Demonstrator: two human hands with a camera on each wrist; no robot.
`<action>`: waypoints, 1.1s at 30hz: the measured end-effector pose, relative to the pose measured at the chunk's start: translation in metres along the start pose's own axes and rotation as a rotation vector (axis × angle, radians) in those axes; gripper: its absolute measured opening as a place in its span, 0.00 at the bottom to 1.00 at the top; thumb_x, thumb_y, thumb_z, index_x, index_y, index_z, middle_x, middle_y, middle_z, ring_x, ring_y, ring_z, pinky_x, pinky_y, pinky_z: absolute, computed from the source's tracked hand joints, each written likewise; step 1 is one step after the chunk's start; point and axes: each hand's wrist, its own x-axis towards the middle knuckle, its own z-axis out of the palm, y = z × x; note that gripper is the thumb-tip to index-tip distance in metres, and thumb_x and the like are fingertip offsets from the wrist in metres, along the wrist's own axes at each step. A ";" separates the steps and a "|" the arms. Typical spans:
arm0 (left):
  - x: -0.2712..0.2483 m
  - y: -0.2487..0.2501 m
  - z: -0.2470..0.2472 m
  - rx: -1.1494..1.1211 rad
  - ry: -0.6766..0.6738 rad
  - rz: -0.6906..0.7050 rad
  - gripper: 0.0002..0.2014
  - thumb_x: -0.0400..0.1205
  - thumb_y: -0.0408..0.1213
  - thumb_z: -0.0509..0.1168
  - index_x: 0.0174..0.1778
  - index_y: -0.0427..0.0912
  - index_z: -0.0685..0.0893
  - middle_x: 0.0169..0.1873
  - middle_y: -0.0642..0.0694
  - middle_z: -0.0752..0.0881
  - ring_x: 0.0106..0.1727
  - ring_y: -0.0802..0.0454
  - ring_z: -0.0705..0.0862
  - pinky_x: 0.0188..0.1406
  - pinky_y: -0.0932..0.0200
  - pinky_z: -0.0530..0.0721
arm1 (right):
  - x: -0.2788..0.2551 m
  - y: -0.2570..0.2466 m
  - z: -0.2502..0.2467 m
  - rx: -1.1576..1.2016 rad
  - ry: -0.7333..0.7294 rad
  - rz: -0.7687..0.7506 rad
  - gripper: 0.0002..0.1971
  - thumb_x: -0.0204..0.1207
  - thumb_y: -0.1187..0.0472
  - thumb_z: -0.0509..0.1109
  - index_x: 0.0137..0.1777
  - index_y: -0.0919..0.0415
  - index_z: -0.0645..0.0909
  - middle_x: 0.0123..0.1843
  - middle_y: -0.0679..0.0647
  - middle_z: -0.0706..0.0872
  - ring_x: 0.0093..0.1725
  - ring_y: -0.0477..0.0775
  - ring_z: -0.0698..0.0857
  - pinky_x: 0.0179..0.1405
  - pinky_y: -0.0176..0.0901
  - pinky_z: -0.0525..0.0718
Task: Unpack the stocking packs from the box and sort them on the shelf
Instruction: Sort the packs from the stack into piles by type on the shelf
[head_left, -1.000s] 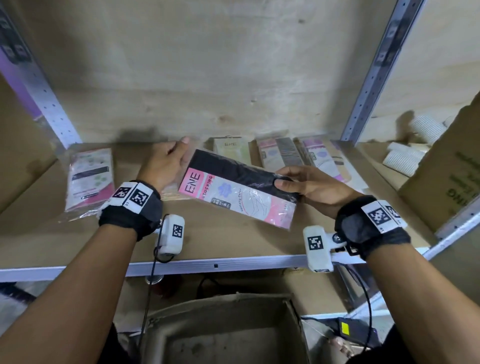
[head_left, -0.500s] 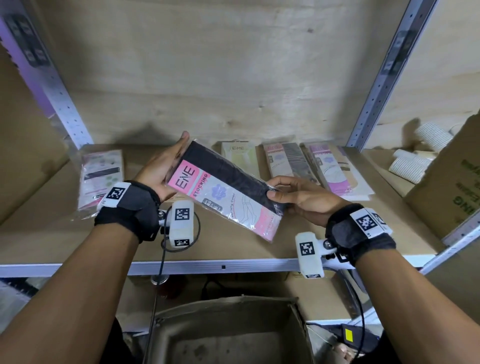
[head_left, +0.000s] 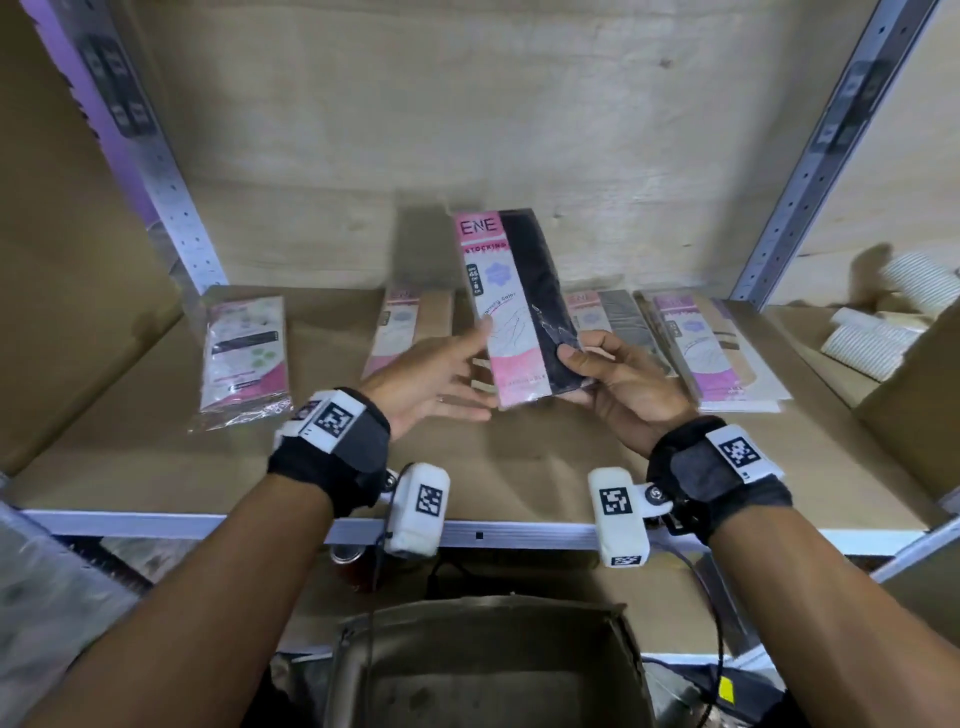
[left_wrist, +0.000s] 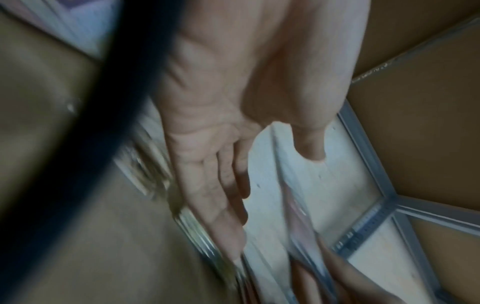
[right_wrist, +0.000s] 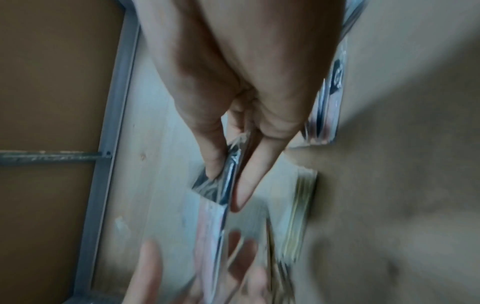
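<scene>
You hold one flat, cellophane-wrapped pink-and-black stocking pack (head_left: 517, 306) upright above the middle of the brown board shelf (head_left: 467, 467), its "ENE STOCKING" label facing you. Your right hand (head_left: 618, 384) pinches the pack's lower right corner between thumb and fingers, a grip the right wrist view confirms, where the fingers (right_wrist: 213, 144) close on the shiny wrapper edge. Your left hand (head_left: 431, 384) is spread flat, fingers straight, with the fingertips at the pack's left edge, gripping nothing. Sorted packs already lie along the back edge of the shelf: a beige-and-pink pack (head_left: 410, 332) left of centre, a grey-and-pink pack (head_left: 613, 327) behind your right hand, and a stack of purple-labelled packs (head_left: 711, 353) toward the back right corner. A wider white-and-pink pouch (head_left: 244, 358) lies apart near the left edge. The open cardboard box (head_left: 488, 665) sits below the shelf's front edge. The step in hand appears to be sorting this one pack by colour. No black pile shows yet, so the next move likely calls for laying it flat in the bare gap between the beige and grey packs, label up, then reaching down into the box.
</scene>
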 end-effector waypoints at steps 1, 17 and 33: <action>-0.001 -0.002 0.010 0.002 -0.050 0.039 0.24 0.78 0.58 0.72 0.64 0.46 0.85 0.53 0.42 0.93 0.52 0.42 0.92 0.47 0.53 0.91 | 0.000 0.004 0.004 0.004 0.005 -0.011 0.07 0.76 0.74 0.72 0.48 0.63 0.80 0.49 0.62 0.91 0.42 0.56 0.92 0.45 0.55 0.93; 0.027 0.009 0.048 0.010 -0.068 0.102 0.16 0.84 0.30 0.68 0.68 0.36 0.85 0.58 0.41 0.91 0.56 0.45 0.92 0.48 0.56 0.91 | -0.019 -0.021 -0.030 -0.256 0.121 -0.107 0.09 0.80 0.71 0.71 0.55 0.77 0.80 0.48 0.72 0.87 0.38 0.61 0.88 0.41 0.53 0.89; 0.104 0.009 0.097 -0.015 0.291 0.133 0.13 0.75 0.30 0.78 0.54 0.31 0.90 0.47 0.38 0.93 0.34 0.56 0.90 0.34 0.68 0.86 | 0.019 -0.038 -0.080 -0.390 0.438 -0.204 0.08 0.74 0.67 0.78 0.47 0.70 0.82 0.41 0.66 0.93 0.41 0.62 0.93 0.41 0.52 0.90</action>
